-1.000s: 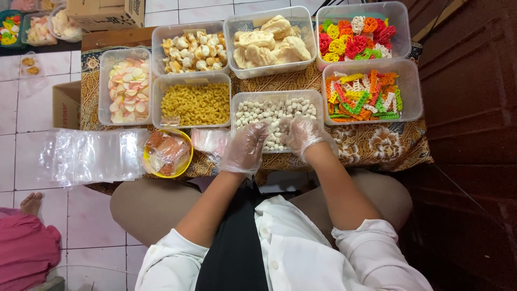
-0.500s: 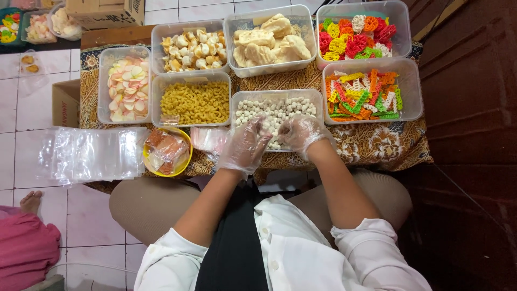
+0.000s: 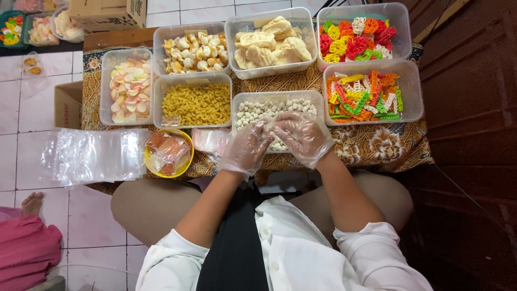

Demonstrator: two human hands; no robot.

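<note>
Both my hands wear thin clear plastic gloves. My left hand [image 3: 249, 148] and my right hand [image 3: 302, 137] meet over the near edge of a clear tub of small white round crackers [image 3: 258, 109], fingertips close together. They seem to pinch a small clear plastic bag between them, though it is hard to make out. A few white crackers show under the fingers. A yellow bowl [image 3: 149, 160] with wrapped orange-brown pieces sits left of my left hand.
Clear tubs on a batik-covered low table [image 3: 377, 146]: yellow curly crackers [image 3: 196, 103], pink-white chips [image 3: 129, 89], pale puffs [image 3: 194, 51], large beige crackers [image 3: 272, 46], two tubs of coloured crackers [image 3: 363, 97]. A stack of clear bags [image 3: 89, 156] lies left. A cardboard box [image 3: 67, 105] stands on the tiled floor.
My two hands have drawn closer together over the white-cracker tub, the right hand shifting slightly left and forward. Everything else stays put.
</note>
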